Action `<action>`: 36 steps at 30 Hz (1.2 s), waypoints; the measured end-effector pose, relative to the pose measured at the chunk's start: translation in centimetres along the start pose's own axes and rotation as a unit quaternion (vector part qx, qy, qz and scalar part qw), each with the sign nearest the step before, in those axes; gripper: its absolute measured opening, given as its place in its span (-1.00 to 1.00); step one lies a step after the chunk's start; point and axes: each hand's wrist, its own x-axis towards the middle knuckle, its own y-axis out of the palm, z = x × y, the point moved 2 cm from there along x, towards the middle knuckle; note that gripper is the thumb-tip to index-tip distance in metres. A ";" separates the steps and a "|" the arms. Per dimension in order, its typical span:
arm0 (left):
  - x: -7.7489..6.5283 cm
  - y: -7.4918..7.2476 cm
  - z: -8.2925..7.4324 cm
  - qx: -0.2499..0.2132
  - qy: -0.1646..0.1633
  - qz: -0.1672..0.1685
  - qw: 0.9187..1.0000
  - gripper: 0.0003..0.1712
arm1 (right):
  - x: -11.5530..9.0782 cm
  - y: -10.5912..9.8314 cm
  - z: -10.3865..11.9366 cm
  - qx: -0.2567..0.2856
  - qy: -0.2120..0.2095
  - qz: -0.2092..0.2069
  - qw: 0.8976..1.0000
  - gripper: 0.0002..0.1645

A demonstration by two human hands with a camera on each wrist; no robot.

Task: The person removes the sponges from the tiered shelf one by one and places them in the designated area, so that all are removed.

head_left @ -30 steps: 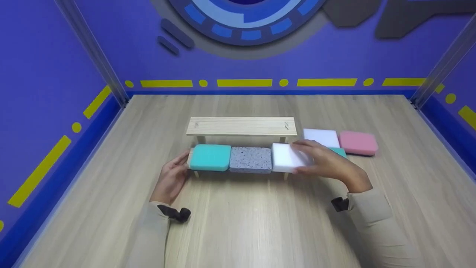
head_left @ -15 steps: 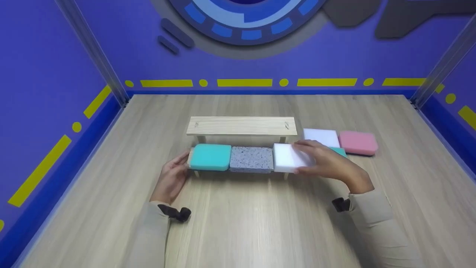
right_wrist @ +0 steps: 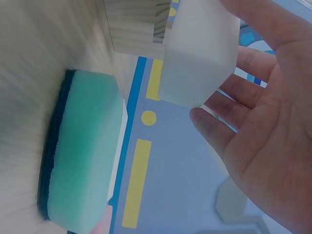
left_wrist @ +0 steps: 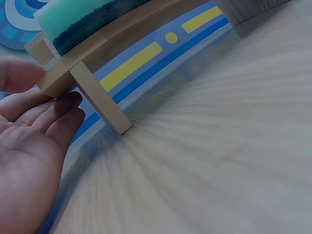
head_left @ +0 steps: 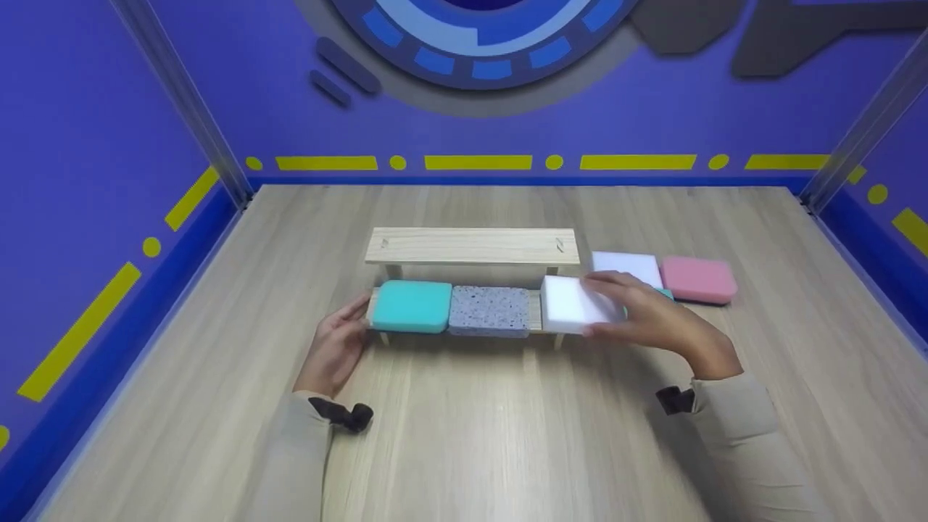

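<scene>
My left hand [head_left: 335, 349] grips the left end of the low front board of a small two-step wooden rack [head_left: 471, 245]; in the left wrist view the thumb and fingers meet around the board's end. On that board lie a teal sponge [head_left: 412, 306] with a dark scouring side underneath and, beside it, a speckled grey sponge [head_left: 489, 310]. My right hand [head_left: 656, 319] pinches a white sponge block [head_left: 573, 304] at the board's right end, thumb on the near side and fingers on the far side. Bare wood shows between the grey and white sponges.
Right of the rack, another white sponge [head_left: 625, 267] and a pink sponge [head_left: 698, 279] lie on the wooden table [head_left: 464, 449]. A second teal sponge [right_wrist: 87, 151] rests there too, mostly hidden by my right hand in the head view. Blue walls [head_left: 507, 130] enclose the table.
My right hand has shifted right with the white sponge block, opening a gap beside the grey sponge. My left hand stays on the rack's end.
</scene>
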 end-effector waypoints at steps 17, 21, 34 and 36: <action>0.0 0.2 -0.2 -0.006 -0.007 -0.009 1.000 -0.35 | -1.7 -1.8 -1.4 -0.003 0.001 -0.026 1.000 -0.18; 0.0 0.1 -0.1 0.003 -0.008 -0.007 1.000 -0.35 | -2.3 -2.4 -1.8 -0.005 0.016 -0.020 1.000 -0.18; -0.2 -0.1 0.1 0.002 0.015 0.012 1.000 -0.29 | -3.9 -4.1 -3.1 -0.011 0.057 -0.010 0.998 -0.17; -0.1 -0.1 0.1 0.002 0.001 0.001 1.000 -0.32 | -4.1 -4.3 -3.4 -0.009 0.061 -0.010 0.998 -0.18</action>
